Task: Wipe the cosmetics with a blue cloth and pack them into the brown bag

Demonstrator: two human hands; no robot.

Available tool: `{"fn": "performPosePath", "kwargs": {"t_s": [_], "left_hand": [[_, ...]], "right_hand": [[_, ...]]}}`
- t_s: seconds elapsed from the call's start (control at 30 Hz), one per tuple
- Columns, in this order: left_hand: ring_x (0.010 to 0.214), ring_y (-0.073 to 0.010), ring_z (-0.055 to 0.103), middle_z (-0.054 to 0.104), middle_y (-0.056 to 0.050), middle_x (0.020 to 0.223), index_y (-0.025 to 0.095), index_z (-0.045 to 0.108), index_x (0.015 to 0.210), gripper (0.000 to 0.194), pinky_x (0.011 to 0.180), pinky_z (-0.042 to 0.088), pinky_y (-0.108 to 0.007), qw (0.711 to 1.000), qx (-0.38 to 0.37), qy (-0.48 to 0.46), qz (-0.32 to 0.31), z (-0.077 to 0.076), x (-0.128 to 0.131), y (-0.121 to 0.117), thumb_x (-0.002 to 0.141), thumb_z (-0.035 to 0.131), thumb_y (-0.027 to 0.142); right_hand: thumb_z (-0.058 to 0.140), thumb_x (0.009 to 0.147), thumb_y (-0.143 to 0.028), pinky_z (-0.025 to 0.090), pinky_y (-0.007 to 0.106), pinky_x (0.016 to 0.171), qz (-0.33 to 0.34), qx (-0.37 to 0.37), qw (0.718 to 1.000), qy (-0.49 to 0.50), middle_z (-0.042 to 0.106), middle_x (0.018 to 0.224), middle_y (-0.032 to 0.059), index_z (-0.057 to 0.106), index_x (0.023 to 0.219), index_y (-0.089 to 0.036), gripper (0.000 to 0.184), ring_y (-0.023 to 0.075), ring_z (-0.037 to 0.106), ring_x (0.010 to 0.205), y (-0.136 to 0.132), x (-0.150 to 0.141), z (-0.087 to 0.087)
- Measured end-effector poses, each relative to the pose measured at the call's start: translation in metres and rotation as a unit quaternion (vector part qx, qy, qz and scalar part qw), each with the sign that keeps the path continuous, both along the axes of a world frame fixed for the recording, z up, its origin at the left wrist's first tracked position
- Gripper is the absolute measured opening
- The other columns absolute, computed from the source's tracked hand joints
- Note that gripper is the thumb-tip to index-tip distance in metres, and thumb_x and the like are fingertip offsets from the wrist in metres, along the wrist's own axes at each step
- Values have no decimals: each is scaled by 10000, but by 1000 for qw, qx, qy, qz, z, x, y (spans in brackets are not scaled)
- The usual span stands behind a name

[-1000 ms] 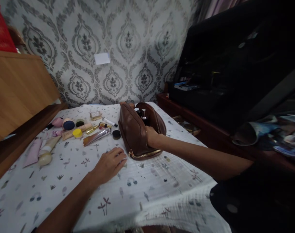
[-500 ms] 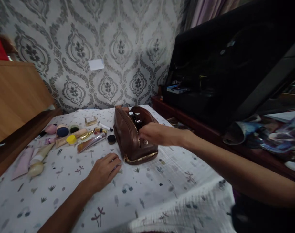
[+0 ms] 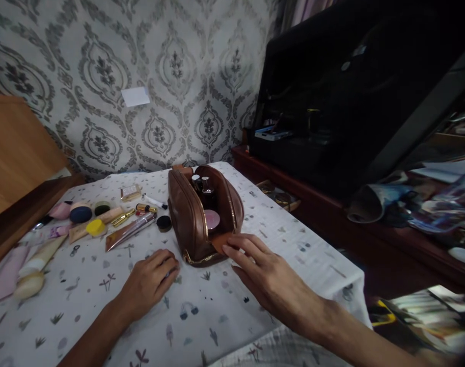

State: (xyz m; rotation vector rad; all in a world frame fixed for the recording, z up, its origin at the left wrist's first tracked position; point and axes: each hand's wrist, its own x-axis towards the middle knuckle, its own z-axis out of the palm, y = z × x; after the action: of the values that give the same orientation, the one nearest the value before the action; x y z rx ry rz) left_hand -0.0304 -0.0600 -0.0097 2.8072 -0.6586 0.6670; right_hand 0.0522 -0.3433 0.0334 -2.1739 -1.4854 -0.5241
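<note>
A brown leather cosmetic bag (image 3: 190,219) stands unzipped on the patterned cloth, its mouth gaping. Inside it are dark bottles with shiny caps (image 3: 206,186) and a round pink item (image 3: 211,219). My right hand (image 3: 261,270) is at the bag's near end, its fingertips gripping the front flap (image 3: 220,243) and folding it down. To the left of the bag, my left hand (image 3: 150,280) rests on the cloth, fingers loosely bent and holding nothing. A small black-lidded jar (image 3: 164,223) sits between this hand and the bag.
Cosmetics lie at the left: a brownish tube (image 3: 129,232), a yellow-capped item (image 3: 96,228), a gold tube (image 3: 122,218), a pale bottle (image 3: 29,284) and a white-handled brush (image 3: 154,201). A dark television (image 3: 350,117) stands on the right-hand cabinet. Wooden furniture (image 3: 22,153) borders the left.
My right hand has come out of the bag's opening toward me and now grips the front flap. The round pink item shows inside. My left hand stays on the cloth.
</note>
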Motion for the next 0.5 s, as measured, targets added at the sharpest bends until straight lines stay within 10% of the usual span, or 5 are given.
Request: {"fn": "performPosePath", "kwargs": {"t_s": [0.5], "left_hand": [[820,-142,656,656,-35,945,205,633,938,215,718,520,-236,998,-43,50,19,-1,1,2,1013,441,264]], "right_hand": [[464,910,-56,593,455,933,-34,33,999,-7,610,1233,182,554,1280,-72,382,292,555,1175,-3,-9,-11]]}}
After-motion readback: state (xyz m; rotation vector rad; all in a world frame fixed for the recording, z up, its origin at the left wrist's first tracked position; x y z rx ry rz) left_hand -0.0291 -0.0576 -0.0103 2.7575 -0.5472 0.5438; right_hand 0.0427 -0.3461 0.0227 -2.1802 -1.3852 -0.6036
